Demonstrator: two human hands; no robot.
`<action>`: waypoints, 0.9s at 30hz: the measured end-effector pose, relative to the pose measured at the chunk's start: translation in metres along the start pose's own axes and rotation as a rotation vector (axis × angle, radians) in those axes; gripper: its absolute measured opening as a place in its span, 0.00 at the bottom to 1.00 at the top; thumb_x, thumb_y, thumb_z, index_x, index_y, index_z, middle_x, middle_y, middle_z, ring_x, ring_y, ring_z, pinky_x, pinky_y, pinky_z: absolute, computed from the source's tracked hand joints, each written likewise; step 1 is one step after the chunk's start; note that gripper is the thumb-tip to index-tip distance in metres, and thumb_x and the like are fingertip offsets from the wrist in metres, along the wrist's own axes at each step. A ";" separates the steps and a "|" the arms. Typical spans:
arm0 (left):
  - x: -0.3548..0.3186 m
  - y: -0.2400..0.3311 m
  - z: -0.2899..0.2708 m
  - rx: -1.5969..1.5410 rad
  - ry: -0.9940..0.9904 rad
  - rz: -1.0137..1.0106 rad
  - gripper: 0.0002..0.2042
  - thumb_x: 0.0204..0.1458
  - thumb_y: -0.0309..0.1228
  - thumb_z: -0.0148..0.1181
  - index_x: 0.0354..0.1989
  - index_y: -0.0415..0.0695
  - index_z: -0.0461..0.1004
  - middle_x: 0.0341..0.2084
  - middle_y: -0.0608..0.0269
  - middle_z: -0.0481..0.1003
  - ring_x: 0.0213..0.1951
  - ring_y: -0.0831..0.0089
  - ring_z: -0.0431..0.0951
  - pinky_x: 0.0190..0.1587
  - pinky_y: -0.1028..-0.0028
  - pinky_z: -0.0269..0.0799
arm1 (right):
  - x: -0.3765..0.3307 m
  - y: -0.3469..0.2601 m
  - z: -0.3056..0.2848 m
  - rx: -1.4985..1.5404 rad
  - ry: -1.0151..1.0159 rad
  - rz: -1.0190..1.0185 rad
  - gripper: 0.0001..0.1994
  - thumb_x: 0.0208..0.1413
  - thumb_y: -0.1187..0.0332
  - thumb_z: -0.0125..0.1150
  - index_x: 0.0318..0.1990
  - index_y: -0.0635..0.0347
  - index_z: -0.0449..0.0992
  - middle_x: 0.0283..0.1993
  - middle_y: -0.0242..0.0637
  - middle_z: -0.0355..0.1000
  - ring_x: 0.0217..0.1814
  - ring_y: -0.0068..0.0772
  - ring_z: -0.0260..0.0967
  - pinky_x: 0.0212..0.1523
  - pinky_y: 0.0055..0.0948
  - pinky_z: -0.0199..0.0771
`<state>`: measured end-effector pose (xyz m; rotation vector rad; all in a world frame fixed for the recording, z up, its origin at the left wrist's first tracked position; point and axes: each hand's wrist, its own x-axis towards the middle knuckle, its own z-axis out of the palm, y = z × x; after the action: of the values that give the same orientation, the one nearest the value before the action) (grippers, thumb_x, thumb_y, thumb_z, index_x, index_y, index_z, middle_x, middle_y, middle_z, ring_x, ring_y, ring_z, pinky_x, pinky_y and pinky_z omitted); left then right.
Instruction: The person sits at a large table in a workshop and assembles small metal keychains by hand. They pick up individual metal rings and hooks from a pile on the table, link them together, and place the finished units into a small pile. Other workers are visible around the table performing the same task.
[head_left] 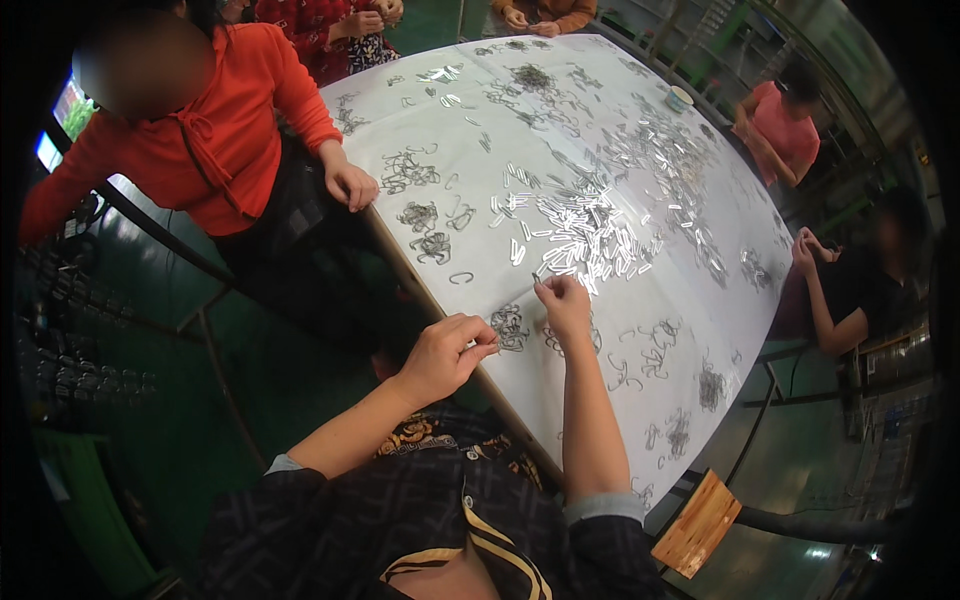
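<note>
My left hand (452, 350) is closed in a pinch at the table's near edge, next to a small heap of dark curved wire hooks (510, 328). What its fingertips hold, if anything, is too small to make out. Further over the table, my right hand (567, 308) pinches a small dark metal piece (537, 281) between thumb and finger. Just beyond it lies a large loose pile of shiny, narrow metal strips (590, 232). Another heap of hooks (553, 338) is partly hidden by my right wrist.
The white-covered table (470, 110) holds more heaps of hooks (410, 170) and scattered strips. A white tub (679, 98) stands at the far edge. A person in red (240, 120) leans a hand on the left edge; several others sit around. A wooden stool (697, 522) is at lower right.
</note>
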<state>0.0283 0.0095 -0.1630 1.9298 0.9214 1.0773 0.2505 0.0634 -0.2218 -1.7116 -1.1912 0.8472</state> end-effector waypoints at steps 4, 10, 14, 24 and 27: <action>0.003 0.005 0.010 -0.063 -0.031 -0.001 0.05 0.48 0.24 0.64 0.30 0.39 0.73 0.24 0.55 0.74 0.29 0.58 0.76 0.32 0.64 0.70 | -0.063 -0.040 -0.019 0.624 -0.178 0.122 0.06 0.55 0.72 0.64 0.33 0.64 0.73 0.23 0.29 0.68 0.21 0.16 0.62 0.20 0.17 0.58; 0.014 0.014 0.027 -0.066 -0.146 0.061 0.07 0.49 0.25 0.64 0.29 0.40 0.69 0.24 0.56 0.74 0.28 0.56 0.75 0.32 0.63 0.69 | -0.111 -0.057 -0.035 0.594 -0.066 0.064 0.06 0.54 0.73 0.65 0.33 0.65 0.75 0.26 0.32 0.72 0.22 0.18 0.64 0.21 0.17 0.61; 0.020 0.013 0.039 -0.037 -0.206 0.106 0.08 0.49 0.26 0.64 0.28 0.40 0.68 0.24 0.57 0.73 0.28 0.57 0.74 0.31 0.63 0.68 | -0.118 -0.056 -0.045 0.514 -0.010 0.008 0.07 0.55 0.71 0.65 0.34 0.65 0.76 0.28 0.31 0.75 0.24 0.16 0.66 0.24 0.16 0.64; 0.077 -0.018 0.062 0.143 -0.374 -0.002 0.06 0.50 0.27 0.62 0.35 0.41 0.78 0.32 0.59 0.78 0.37 0.63 0.77 0.40 0.67 0.73 | -0.131 -0.040 -0.106 0.340 0.413 -0.165 0.03 0.58 0.76 0.60 0.37 0.66 0.74 0.30 0.29 0.72 0.29 0.15 0.65 0.29 0.17 0.66; 0.067 -0.046 0.090 0.331 -0.369 0.299 0.04 0.47 0.27 0.61 0.30 0.42 0.77 0.29 0.61 0.77 0.36 0.63 0.76 0.38 0.67 0.73 | -0.139 -0.033 -0.125 0.310 0.509 -0.188 0.04 0.59 0.75 0.59 0.37 0.66 0.73 0.30 0.28 0.71 0.29 0.15 0.64 0.29 0.16 0.65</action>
<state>0.1239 0.0656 -0.2116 2.4963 0.6456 0.7151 0.3047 -0.0959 -0.1346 -1.4181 -0.8085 0.4161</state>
